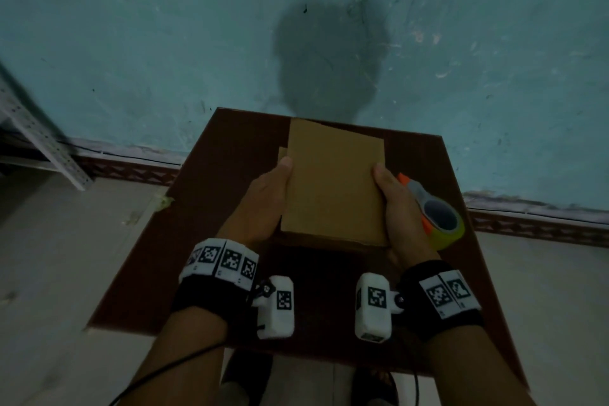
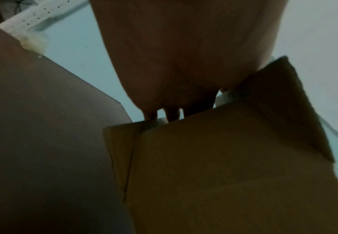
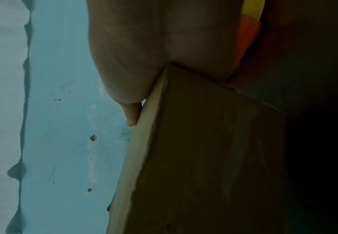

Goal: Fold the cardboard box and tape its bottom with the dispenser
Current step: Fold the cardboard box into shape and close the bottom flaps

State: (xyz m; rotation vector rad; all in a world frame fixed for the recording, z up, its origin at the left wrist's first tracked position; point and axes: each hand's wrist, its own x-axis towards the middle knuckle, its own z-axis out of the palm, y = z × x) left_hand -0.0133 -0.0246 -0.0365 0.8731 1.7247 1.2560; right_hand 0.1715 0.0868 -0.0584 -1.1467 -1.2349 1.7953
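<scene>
The flattened cardboard box [image 1: 334,185] lies at the middle of the dark worktop [image 1: 211,224], gripped at its two long edges: the left hand [image 1: 263,198] has its thumb on top and fingers curled under the left edge, and the right hand [image 1: 400,204] holds the right edge likewise. The board is judged light and stiff across its panels but yielding at the creases, so the side edges are the sound place to hold it. The tape dispenser [image 1: 435,211] lies just right of the box, partly hidden by the right hand; the box's flaps and underside cannot be made out.
</scene>
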